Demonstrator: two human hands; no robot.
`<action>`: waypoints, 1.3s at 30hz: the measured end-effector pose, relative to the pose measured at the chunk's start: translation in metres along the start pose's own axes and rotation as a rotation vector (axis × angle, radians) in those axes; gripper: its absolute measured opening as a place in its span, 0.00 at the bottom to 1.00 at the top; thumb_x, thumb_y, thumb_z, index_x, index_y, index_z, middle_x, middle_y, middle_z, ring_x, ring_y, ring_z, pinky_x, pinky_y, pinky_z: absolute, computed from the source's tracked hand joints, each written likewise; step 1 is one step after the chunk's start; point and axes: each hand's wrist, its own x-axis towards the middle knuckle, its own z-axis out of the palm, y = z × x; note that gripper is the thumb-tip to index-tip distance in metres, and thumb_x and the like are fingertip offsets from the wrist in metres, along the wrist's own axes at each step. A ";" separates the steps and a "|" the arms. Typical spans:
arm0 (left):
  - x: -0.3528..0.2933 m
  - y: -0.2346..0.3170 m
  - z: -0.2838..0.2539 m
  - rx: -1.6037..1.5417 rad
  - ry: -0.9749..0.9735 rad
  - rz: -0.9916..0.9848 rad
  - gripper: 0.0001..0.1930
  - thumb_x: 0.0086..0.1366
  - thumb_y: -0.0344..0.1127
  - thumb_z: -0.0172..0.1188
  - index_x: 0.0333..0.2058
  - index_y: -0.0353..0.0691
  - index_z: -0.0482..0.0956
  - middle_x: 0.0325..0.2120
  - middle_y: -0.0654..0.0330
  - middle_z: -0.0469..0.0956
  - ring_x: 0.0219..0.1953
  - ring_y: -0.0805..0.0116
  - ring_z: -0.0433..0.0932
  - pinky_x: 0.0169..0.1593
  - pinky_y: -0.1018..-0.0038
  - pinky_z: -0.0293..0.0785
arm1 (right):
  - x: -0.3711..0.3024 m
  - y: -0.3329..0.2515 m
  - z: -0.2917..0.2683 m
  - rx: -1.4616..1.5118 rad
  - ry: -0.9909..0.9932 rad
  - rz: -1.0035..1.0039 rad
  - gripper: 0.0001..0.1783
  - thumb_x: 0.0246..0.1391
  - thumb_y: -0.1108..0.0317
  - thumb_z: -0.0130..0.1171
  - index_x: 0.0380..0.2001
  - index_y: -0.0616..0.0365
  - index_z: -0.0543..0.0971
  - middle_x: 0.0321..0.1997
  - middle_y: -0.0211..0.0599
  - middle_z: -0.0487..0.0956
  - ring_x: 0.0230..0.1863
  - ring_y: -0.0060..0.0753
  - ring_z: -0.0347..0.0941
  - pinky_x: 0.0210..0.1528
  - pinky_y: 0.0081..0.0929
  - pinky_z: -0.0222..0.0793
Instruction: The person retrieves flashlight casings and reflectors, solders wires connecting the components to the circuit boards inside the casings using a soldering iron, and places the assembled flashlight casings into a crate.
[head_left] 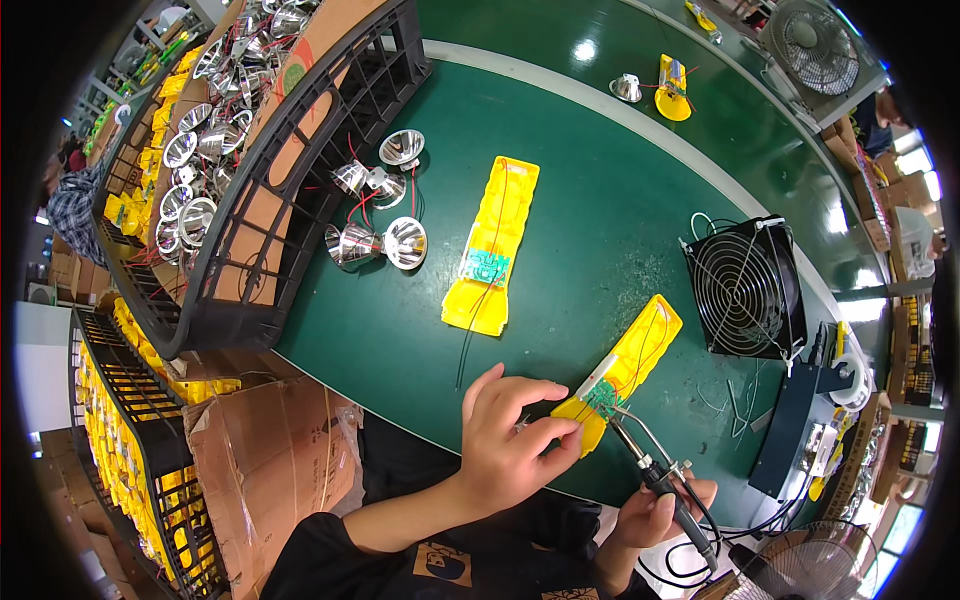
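Observation:
My left hand (515, 440) closes its thumb and index finger at the near end of a yellow plastic housing (645, 345), which lies slanted on the table. A small green circuit board (603, 398) and thin wires are in it. My right hand (660, 512) grips a soldering iron (655, 475) by its dark handle; a curved metal tube runs alongside. The iron's tip is at the board; whether it touches cannot be made out. Farther left lies a second yellow housing (505, 205) with a green board (485, 267) and dark wires trailing from it.
Several silver reflector cups (403, 243) with red wires lie beside a black crate (225, 290) full of reflectors. A black fan (745, 290) and a dark box-shaped unit (795, 430) stand on the right. Another yellow housing (672, 90) and reflector (626, 88) lie beyond the pale strip.

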 end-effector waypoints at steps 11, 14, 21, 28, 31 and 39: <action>-0.001 0.001 -0.003 0.000 -0.035 -0.013 0.10 0.46 0.31 0.71 0.28 0.48 0.80 0.43 0.67 0.78 0.43 0.64 0.76 0.57 0.49 0.65 | 0.002 -0.004 0.003 -0.008 0.225 0.060 0.22 0.54 0.51 0.56 0.28 0.59 0.61 0.20 0.29 0.63 0.18 0.19 0.57 0.23 0.14 0.52; -0.003 0.001 -0.005 -0.013 -0.060 -0.018 0.10 0.46 0.30 0.71 0.28 0.47 0.80 0.42 0.65 0.78 0.42 0.62 0.77 0.56 0.50 0.68 | 0.001 -0.002 0.002 0.023 0.259 0.068 0.22 0.54 0.52 0.55 0.27 0.60 0.62 0.21 0.29 0.62 0.18 0.19 0.57 0.22 0.16 0.52; 0.004 0.007 -0.029 -0.221 -0.154 -0.129 0.23 0.45 0.32 0.75 0.41 0.39 0.77 0.44 0.53 0.77 0.44 0.54 0.77 0.52 0.59 0.73 | -0.002 0.008 -0.013 0.248 0.295 0.045 0.12 0.57 0.67 0.53 0.33 0.58 0.60 0.28 0.32 0.63 0.23 0.21 0.58 0.25 0.18 0.56; 0.025 0.027 -0.029 0.019 -0.455 -0.103 0.34 0.50 0.40 0.74 0.53 0.34 0.70 0.45 0.50 0.74 0.45 0.53 0.75 0.47 0.64 0.74 | 0.000 0.008 -0.015 0.522 0.210 0.071 0.11 0.58 0.67 0.52 0.34 0.57 0.60 0.29 0.34 0.65 0.22 0.22 0.60 0.24 0.19 0.56; 0.039 0.030 -0.023 0.084 -0.470 -0.121 0.33 0.56 0.38 0.69 0.56 0.31 0.66 0.44 0.49 0.71 0.46 0.50 0.73 0.48 0.63 0.72 | 0.000 0.008 -0.013 0.579 0.235 0.051 0.09 0.60 0.67 0.51 0.37 0.58 0.63 0.29 0.34 0.68 0.21 0.20 0.60 0.23 0.17 0.56; 0.127 0.002 0.010 0.440 -0.468 -0.049 0.27 0.60 0.36 0.64 0.49 0.21 0.63 0.40 0.38 0.72 0.43 0.41 0.73 0.49 0.56 0.71 | -0.003 0.013 -0.018 0.462 0.243 0.142 0.16 0.57 0.61 0.54 0.32 0.61 0.62 0.27 0.32 0.66 0.22 0.21 0.63 0.24 0.12 0.59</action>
